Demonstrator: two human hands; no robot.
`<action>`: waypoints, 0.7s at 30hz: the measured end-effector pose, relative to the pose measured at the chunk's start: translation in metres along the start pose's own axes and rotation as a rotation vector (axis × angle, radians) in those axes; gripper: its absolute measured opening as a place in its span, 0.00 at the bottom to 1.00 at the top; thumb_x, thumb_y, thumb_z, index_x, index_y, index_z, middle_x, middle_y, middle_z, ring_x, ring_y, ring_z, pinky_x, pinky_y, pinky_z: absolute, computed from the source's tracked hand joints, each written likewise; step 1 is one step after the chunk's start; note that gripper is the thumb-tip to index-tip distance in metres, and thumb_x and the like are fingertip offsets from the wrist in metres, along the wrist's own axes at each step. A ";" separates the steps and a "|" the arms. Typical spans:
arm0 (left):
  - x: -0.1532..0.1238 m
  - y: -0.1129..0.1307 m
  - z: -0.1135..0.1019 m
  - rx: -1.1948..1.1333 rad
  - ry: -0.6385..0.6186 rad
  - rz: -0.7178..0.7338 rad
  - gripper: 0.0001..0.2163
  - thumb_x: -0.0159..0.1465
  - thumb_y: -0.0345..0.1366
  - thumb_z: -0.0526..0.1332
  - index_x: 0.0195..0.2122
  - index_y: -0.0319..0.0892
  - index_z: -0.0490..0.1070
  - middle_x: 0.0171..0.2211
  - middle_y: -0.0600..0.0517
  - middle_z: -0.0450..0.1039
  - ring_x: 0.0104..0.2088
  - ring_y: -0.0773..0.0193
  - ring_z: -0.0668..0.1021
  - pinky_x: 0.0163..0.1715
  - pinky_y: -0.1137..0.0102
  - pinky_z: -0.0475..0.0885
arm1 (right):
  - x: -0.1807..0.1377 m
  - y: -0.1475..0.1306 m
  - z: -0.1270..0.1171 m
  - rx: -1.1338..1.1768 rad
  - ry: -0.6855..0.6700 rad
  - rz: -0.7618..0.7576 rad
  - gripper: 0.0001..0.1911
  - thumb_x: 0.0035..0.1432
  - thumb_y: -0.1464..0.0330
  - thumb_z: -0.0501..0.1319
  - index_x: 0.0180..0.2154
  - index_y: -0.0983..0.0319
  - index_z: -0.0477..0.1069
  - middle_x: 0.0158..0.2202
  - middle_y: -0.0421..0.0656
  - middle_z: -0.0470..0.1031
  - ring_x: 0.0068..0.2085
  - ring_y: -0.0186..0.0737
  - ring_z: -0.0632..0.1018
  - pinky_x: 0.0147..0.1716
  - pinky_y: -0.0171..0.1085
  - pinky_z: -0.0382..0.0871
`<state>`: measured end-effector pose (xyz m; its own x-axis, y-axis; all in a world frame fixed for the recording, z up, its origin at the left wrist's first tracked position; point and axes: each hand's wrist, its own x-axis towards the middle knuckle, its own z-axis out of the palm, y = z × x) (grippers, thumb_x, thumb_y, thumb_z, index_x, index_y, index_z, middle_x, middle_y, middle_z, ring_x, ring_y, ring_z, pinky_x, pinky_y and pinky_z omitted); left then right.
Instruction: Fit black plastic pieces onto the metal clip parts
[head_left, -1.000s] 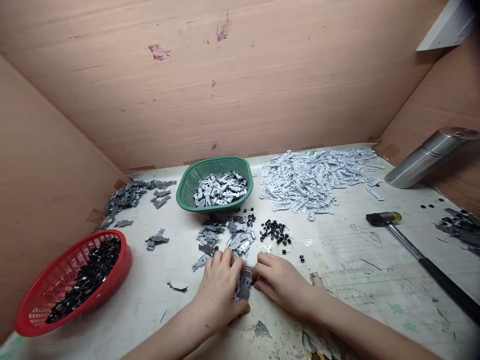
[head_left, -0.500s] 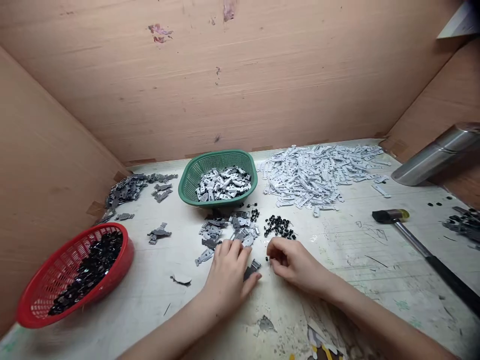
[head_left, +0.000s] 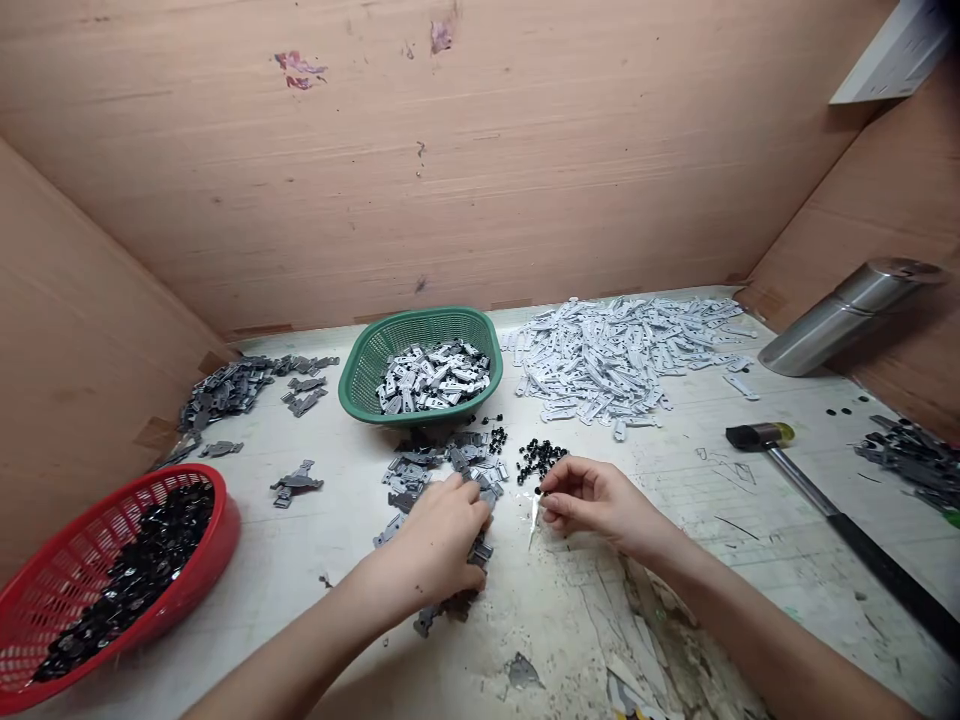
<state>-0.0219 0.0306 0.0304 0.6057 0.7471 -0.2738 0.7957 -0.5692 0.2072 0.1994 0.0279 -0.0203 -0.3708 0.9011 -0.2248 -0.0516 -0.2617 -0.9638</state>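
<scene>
My left hand [head_left: 442, 535] is curled over several grey flat clip-shaped parts [head_left: 427, 618], which show under the palm and beside the thumb; its fingertips are partly hidden. Just beyond it lies a loose pile of the same grey parts [head_left: 409, 470]. My right hand [head_left: 596, 505] pinches a small black piece [head_left: 539, 491] between thumb and forefinger, just above the table. A cluster of small black pieces [head_left: 541, 460] lies right behind that hand.
A green basket [head_left: 345, 385] holds white-and-black parts. White strips [head_left: 600, 355] are heaped behind at right. A red basket [head_left: 225, 530] of glossy black parts stands at left. To the right are a hammer [head_left: 806, 485], a leaning metal cylinder [head_left: 821, 325] and dark grey parts [head_left: 911, 455].
The view has swung slightly right. My left hand has closed more, and grey parts now lie beneath it nearer to me. The right hand has lifted slightly, its small black piece now visible.
</scene>
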 end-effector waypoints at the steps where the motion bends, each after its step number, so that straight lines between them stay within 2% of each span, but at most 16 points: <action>1: 0.000 0.000 0.002 -0.003 -0.005 0.027 0.15 0.44 0.40 0.69 0.32 0.43 0.70 0.34 0.50 0.67 0.37 0.56 0.67 0.31 0.67 0.61 | 0.000 0.001 0.000 0.011 0.007 -0.007 0.12 0.49 0.63 0.64 0.33 0.63 0.66 0.25 0.41 0.73 0.27 0.34 0.74 0.29 0.36 0.70; 5: 0.006 0.000 0.003 -0.059 -0.052 0.071 0.09 0.46 0.37 0.67 0.28 0.42 0.70 0.32 0.51 0.67 0.36 0.58 0.68 0.31 0.69 0.61 | 0.001 0.001 0.000 0.014 0.064 -0.028 0.12 0.48 0.64 0.65 0.31 0.63 0.65 0.25 0.40 0.72 0.29 0.35 0.75 0.28 0.35 0.70; 8: 0.011 -0.001 -0.005 -0.191 -0.053 0.090 0.04 0.52 0.36 0.63 0.25 0.42 0.70 0.30 0.52 0.67 0.36 0.61 0.69 0.32 0.70 0.62 | 0.001 -0.002 0.000 0.016 0.096 -0.035 0.12 0.47 0.65 0.65 0.30 0.63 0.65 0.24 0.38 0.71 0.28 0.34 0.75 0.28 0.34 0.70; 12: 0.009 -0.004 -0.017 -0.353 -0.003 0.102 0.04 0.58 0.36 0.57 0.32 0.43 0.69 0.34 0.52 0.67 0.37 0.63 0.69 0.35 0.71 0.63 | 0.001 -0.006 0.000 0.012 0.091 -0.056 0.12 0.48 0.64 0.65 0.31 0.63 0.65 0.26 0.39 0.71 0.29 0.35 0.75 0.28 0.34 0.69; 16: -0.003 -0.008 -0.020 -0.171 -0.115 0.118 0.12 0.52 0.29 0.60 0.38 0.46 0.70 0.37 0.51 0.66 0.39 0.59 0.67 0.38 0.68 0.63 | 0.000 -0.006 -0.001 -0.001 0.081 -0.047 0.11 0.48 0.64 0.64 0.32 0.62 0.66 0.27 0.40 0.71 0.30 0.36 0.75 0.28 0.35 0.69; 19: -0.009 -0.010 -0.016 -0.077 -0.160 0.097 0.19 0.47 0.28 0.63 0.41 0.49 0.69 0.39 0.51 0.63 0.40 0.56 0.65 0.38 0.66 0.62 | 0.001 -0.001 -0.002 -0.002 0.080 -0.036 0.11 0.49 0.63 0.64 0.32 0.62 0.66 0.26 0.39 0.71 0.29 0.35 0.74 0.28 0.34 0.69; 21: -0.010 -0.011 -0.014 -0.075 -0.168 0.100 0.16 0.47 0.29 0.64 0.38 0.48 0.69 0.39 0.51 0.62 0.40 0.57 0.65 0.37 0.66 0.62 | 0.002 0.003 -0.002 -0.007 0.078 -0.035 0.12 0.49 0.63 0.64 0.32 0.62 0.66 0.26 0.39 0.71 0.29 0.35 0.74 0.27 0.34 0.69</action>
<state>-0.0365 0.0343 0.0438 0.6776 0.6171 -0.4000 0.7336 -0.6055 0.3086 0.2003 0.0292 -0.0234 -0.2954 0.9339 -0.2016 -0.0564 -0.2277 -0.9721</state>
